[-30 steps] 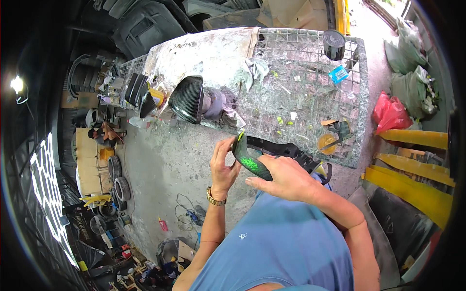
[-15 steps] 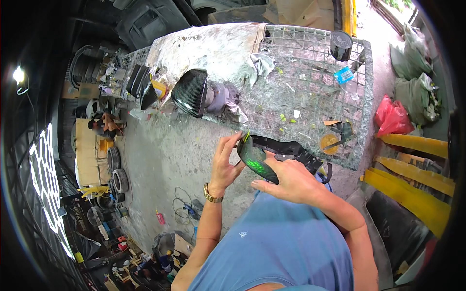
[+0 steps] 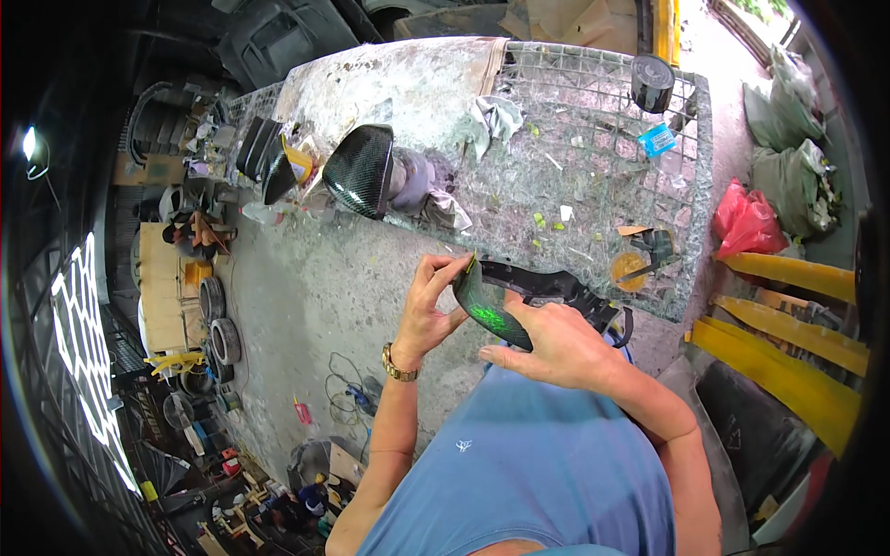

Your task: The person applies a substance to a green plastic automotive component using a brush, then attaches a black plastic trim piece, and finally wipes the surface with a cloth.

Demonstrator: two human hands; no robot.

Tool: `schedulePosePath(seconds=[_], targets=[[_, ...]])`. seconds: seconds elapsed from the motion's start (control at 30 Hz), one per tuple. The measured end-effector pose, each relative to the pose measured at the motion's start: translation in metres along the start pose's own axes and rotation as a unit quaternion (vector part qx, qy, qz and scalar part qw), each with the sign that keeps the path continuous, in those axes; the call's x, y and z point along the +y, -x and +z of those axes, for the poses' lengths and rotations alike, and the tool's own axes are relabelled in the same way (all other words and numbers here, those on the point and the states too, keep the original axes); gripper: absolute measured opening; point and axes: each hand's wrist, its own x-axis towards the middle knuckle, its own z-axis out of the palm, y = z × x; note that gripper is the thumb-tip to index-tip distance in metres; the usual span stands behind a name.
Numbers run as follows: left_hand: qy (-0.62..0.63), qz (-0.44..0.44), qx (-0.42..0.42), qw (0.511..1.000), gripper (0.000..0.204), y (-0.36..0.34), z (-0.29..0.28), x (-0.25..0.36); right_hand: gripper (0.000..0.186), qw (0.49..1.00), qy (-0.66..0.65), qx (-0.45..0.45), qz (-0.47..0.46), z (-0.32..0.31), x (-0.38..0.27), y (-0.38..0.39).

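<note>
In front of my body I hold a glossy black mirror cover [image 3: 489, 313] with green reflections, tilted against a black plastic mirror frame [image 3: 538, 280]. My left hand [image 3: 430, 310] is closed, its fingertips pinching the cover's left end beside a strip of yellow-green tape [image 3: 474, 263]. My right hand [image 3: 561, 343] grips the cover and frame from the right, thumb along the lower edge; some of its fingertips are hidden. Beyond them, on the worktable [image 3: 519, 199], a carbon-patterned mirror cover [image 3: 362, 171] rests against a cloth-wrapped support [image 3: 413, 185].
A black can [image 3: 652, 85], a blue packet [image 3: 658, 140], a crumpled cloth [image 3: 498, 120] and a round amber lid-like piece [image 3: 629, 271] lie on the table. Yellow beams [image 3: 774, 371] and a red bag [image 3: 744, 221] stand to the right. A cable [image 3: 343, 389] lies on the floor.
My left hand has shifted slightly, its fingers reaching a little further over the cover's taped end. My right hand stays in place. The view has moved slightly.
</note>
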Motion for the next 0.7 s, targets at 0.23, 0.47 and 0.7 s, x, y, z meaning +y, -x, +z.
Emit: schedulePosePath(seconds=[0.23, 0.47, 0.7], targets=[[0.008, 0.001, -0.005, 1.000, 0.069, 0.003, 0.000, 0.000, 0.053, 1.000, 0.000, -0.017, 0.008, 0.000, -0.002, 0.000], [0.025, 0.001, -0.003, 1.000, 0.065, 0.005, 0.005, -0.001, 0.054, 1.000, 0.004, -0.011, 0.012, 0.003, 0.002, 0.000], [0.048, -0.009, 0.020, 0.999, 0.079, 0.011, 0.010, -0.001, 0.054, 1.000, -0.019, 0.000, 0.000, 0.010, 0.009, 0.001]])
